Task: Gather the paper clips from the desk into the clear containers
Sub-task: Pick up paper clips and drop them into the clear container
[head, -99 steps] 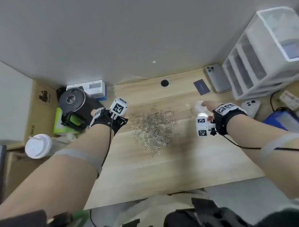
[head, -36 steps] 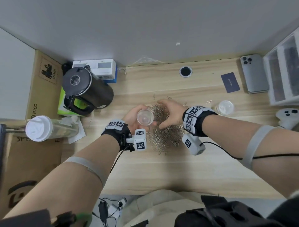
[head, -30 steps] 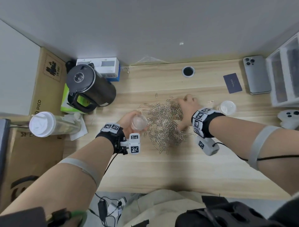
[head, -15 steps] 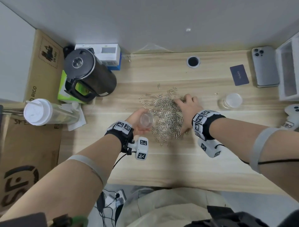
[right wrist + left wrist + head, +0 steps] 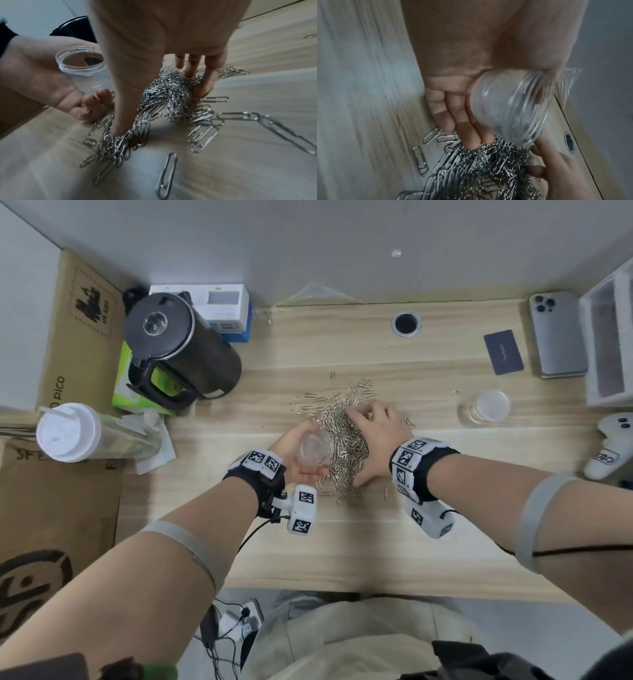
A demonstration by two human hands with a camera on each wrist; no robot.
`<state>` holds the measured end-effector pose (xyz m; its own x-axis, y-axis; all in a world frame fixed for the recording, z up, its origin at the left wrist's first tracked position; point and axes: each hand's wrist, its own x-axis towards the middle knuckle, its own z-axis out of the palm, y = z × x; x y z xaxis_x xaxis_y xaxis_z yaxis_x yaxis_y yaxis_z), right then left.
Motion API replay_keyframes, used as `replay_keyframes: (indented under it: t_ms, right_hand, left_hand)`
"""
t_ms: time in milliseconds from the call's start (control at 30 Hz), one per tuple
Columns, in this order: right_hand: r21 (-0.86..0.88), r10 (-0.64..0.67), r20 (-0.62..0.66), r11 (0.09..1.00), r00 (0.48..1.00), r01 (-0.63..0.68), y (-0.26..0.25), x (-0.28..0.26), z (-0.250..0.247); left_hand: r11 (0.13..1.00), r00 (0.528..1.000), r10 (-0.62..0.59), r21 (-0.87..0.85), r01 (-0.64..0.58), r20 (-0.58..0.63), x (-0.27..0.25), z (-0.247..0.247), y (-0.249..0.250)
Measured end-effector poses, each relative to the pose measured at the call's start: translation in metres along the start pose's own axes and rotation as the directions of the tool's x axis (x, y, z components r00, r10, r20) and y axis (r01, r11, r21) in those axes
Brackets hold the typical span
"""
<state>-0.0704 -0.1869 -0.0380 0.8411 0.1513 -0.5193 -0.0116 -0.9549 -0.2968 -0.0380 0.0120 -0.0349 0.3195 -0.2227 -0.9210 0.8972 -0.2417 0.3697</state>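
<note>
A heap of silver paper clips (image 5: 342,436) (image 5: 488,169) (image 5: 164,94) lies mid-desk. My left hand (image 5: 291,448) (image 5: 42,81) grips a small clear container (image 5: 314,447) (image 5: 510,108) (image 5: 84,69) at the heap's left edge, tilted with its mouth toward the clips. It looks almost empty. My right hand (image 5: 375,436) (image 5: 154,40) rests spread over the heap's right side, thumb at the near end and fingers at the far end, pressing the clips toward the container. A second clear container (image 5: 488,407) stands alone at the right. Loose clips (image 5: 409,422) (image 5: 166,174) lie scattered around.
A black kettle (image 5: 181,350) and a lidded cup (image 5: 68,433) stand at the left. At the back right are a phone (image 5: 556,333), a dark card (image 5: 503,352) and a white drawer unit (image 5: 613,344). A white controller (image 5: 609,453) lies at the right edge, a cable hole (image 5: 406,324) at the back.
My right hand has raked the spread clips into a tighter heap toward my left hand. The left hand has lowered the container and tilted it against the heap's edge.
</note>
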Motion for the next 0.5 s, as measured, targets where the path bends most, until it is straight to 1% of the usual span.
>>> replay_keyframes:
  t_ms: [100,167,300,500]
  right_hand:
    - [-0.078,0.015,0.036,0.997,0.999,-0.012,-0.012,0.0,0.006]
    - [-0.062,0.011,0.025,0.998,1.0,-0.01,-0.019,0.001,0.01]
    - [0.056,-0.011,0.004,0.998,1.0,0.011,-0.025,0.005,0.012]
    - [0.266,0.009,-0.072,0.964,0.997,0.011,-0.024,0.003,0.018]
  left_hand:
    - [1.0,1.0,-0.004,0.028,0.003,0.024,0.001,0.003,-0.007]
    - [1.0,0.999,-0.004,0.009,0.004,0.049,0.002,0.009,-0.01]
    - [0.999,0.995,-0.009,-0.046,0.014,0.103,0.004,0.016,-0.013]
    - [0.989,0.993,0.021,-0.151,-0.002,0.12,0.001,0.018,-0.013]
